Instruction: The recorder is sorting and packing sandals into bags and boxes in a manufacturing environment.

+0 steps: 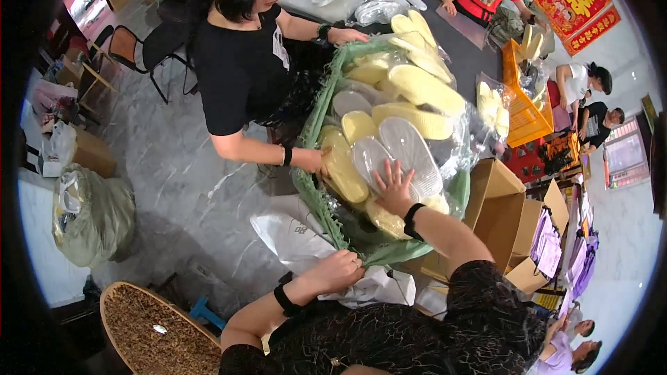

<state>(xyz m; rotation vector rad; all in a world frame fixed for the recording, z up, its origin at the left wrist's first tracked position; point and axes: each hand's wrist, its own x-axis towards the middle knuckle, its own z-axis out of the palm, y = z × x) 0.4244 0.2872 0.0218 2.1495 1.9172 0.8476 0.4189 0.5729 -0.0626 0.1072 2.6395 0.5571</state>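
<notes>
A large green woven sack (326,107) stands wide open in front of me, heaped with slippers in clear plastic wrapping. Its near rim is bunched in the closed fingers of my left hand (337,272). My right hand (396,191) lies with fingers spread on a pair of white slippers (403,153) on top of the heap. Pale yellow slippers (424,90) surround that pair. Across the sack, a person in black has one hand (347,35) at the far rim and the other hand (308,160) by the yellow slippers on the left side.
Open cardboard boxes (497,198) stand right of the sack. Behind them, an orange crate (524,107) holds more wrapped slippers. A dark table (479,55) runs at the back, with other people around it. Left are a bulging bag (97,219), a chair (156,48) and a round tray (156,333) of brown bits.
</notes>
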